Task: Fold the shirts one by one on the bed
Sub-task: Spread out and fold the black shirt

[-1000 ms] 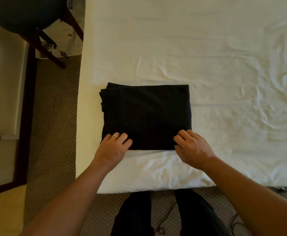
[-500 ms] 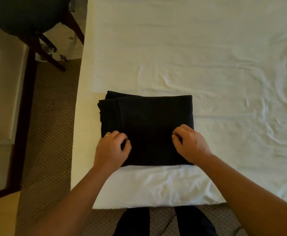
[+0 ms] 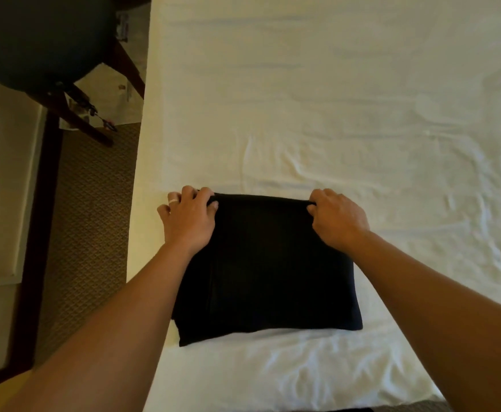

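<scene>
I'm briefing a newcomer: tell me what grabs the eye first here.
A folded black shirt lies on the white bed, near its left edge. The left hand and right hand grip its far corners. A dark round chair stands at upper left.

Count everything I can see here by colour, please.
Black: 2, the folded shirt and a round chair
White: 2, the bed sheet and a ring on the left hand
Total: 4

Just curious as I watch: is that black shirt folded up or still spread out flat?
Folded. The black shirt lies as a compact rectangle on the bed, the left hand and right hand gripping its far corners.
</scene>
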The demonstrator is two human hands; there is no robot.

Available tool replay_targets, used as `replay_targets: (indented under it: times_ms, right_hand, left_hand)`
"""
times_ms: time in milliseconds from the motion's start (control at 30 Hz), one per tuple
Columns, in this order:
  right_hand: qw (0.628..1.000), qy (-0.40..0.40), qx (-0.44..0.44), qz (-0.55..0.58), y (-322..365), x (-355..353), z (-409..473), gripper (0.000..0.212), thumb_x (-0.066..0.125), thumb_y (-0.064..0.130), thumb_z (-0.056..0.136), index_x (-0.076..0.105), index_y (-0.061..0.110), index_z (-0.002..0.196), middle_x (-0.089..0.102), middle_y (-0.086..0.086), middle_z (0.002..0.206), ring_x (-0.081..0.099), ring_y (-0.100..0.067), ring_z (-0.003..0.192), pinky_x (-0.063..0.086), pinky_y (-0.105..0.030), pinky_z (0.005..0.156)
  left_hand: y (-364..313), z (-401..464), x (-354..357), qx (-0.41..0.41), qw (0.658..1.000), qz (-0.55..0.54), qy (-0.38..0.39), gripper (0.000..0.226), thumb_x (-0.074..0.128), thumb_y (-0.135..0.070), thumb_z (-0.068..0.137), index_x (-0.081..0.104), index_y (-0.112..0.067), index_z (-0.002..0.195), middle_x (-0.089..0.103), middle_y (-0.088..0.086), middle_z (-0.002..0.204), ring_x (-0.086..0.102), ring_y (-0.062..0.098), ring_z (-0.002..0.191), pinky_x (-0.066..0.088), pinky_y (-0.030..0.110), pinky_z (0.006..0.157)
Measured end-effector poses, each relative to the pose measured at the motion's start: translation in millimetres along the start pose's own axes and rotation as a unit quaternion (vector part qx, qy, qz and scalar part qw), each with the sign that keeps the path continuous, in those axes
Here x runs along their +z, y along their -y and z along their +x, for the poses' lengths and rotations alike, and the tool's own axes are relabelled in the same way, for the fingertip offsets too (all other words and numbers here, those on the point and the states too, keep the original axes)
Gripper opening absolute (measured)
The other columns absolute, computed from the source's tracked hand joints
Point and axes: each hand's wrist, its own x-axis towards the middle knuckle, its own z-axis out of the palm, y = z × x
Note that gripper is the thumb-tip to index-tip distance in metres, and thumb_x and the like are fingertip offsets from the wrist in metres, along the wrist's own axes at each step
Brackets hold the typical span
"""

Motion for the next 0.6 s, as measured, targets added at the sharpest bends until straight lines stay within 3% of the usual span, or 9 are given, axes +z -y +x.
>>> replay_targets:
  times_ms: [67, 133, 200, 267, 333, 467, 600]
  right_hand:
    - [0.996, 0.016, -0.035, -0.076, -2.6, 3.5, 4.1, 0.032, 0.044, 0.028, 0.101, 0.050, 0.021, 0.131, 0.052, -0.004, 0.132, 0.048, -0.027, 0.118, 0.042, -0.040, 0.092]
    - [0.994, 0.044, -0.047, -0.088, -7.3, -0.2, 10.6, 0.052, 0.049, 0.032, 0.093, 0.042, 0.025, 0.144, 0.042, -0.002, 0.147, 0.036, -0.028, 0.131, 0.034, -0.044, 0.104]
    - [0.992, 0.095, -0.054, -0.070, -13.8, -4.4, 20.1, 0.063, 0.052, 0.039, 0.089, 0.036, 0.028, 0.149, 0.044, -0.002, 0.147, 0.037, -0.028, 0.132, 0.030, -0.046, 0.107]
    - [0.987, 0.139, -0.047, -0.061, -17.8, -7.6, 27.9, 0.065, 0.054, 0.045, 0.089, 0.034, 0.031, 0.150, 0.048, -0.001, 0.142, 0.043, -0.027, 0.128, 0.029, -0.047, 0.107]
    - [0.982, 0.175, -0.041, -0.062, -17.9, -11.5, 33.4, 0.061, 0.057, 0.048, 0.087, 0.040, 0.032, 0.144, 0.055, 0.001, 0.132, 0.046, -0.025, 0.122, 0.028, -0.046, 0.103]
    - [0.962, 0.262, -0.036, -0.071, -2.7, -32.6, 42.5, 0.032, 0.065, 0.042, 0.079, 0.064, 0.022, 0.105, 0.063, 0.003, 0.093, 0.058, -0.021, 0.094, 0.027, -0.045, 0.095]
    - [0.954, 0.280, -0.057, -0.089, 11.1, -55.8, 40.5, 0.032, 0.072, 0.039, 0.072, 0.070, 0.014, 0.093, 0.066, 0.000, 0.084, 0.060, -0.020, 0.083, 0.029, -0.043, 0.089]
  left_hand:
    - [-7.9, 6.7, 3.0, -0.005, 1.000, -0.003, 0.025, 0.036, 0.042, -0.037, 0.102, 0.046, -0.032, 0.138, 0.040, 0.002, 0.142, 0.031, 0.032, 0.135, 0.025, 0.050, 0.108]
    - [-13.3, 14.0, 1.4, 0.050, 0.998, 0.027, 0.036, 0.054, 0.046, -0.040, 0.095, 0.037, -0.032, 0.148, 0.035, -0.001, 0.153, 0.025, 0.028, 0.143, 0.023, 0.051, 0.111]
    - [-18.8, 22.1, -3.6, 0.113, 0.987, 0.054, 0.098, 0.066, 0.050, -0.049, 0.091, 0.032, -0.033, 0.153, 0.039, -0.003, 0.154, 0.029, 0.026, 0.144, 0.022, 0.051, 0.113]
    - [-22.8, 29.5, -8.9, 0.124, 0.975, 0.066, 0.170, 0.072, 0.054, -0.058, 0.088, 0.034, -0.034, 0.152, 0.045, -0.002, 0.147, 0.038, 0.026, 0.138, 0.025, 0.052, 0.113]
    - [-25.5, 35.2, -14.0, 0.118, 0.966, 0.088, 0.212, 0.072, 0.061, -0.062, 0.081, 0.041, -0.036, 0.145, 0.051, -0.003, 0.137, 0.043, 0.026, 0.130, 0.028, 0.051, 0.109]
    - [-38.0, 52.7, -30.3, 0.088, 0.940, 0.140, 0.299, 0.058, 0.076, -0.062, 0.072, 0.057, -0.032, 0.117, 0.063, -0.008, 0.111, 0.057, 0.022, 0.108, 0.027, 0.047, 0.097]
    - [-49.1, 51.2, -44.4, 0.105, 0.929, 0.181, 0.305, 0.049, 0.078, -0.062, 0.069, 0.067, -0.029, 0.105, 0.064, -0.005, 0.100, 0.051, 0.020, 0.104, 0.025, 0.041, 0.087]
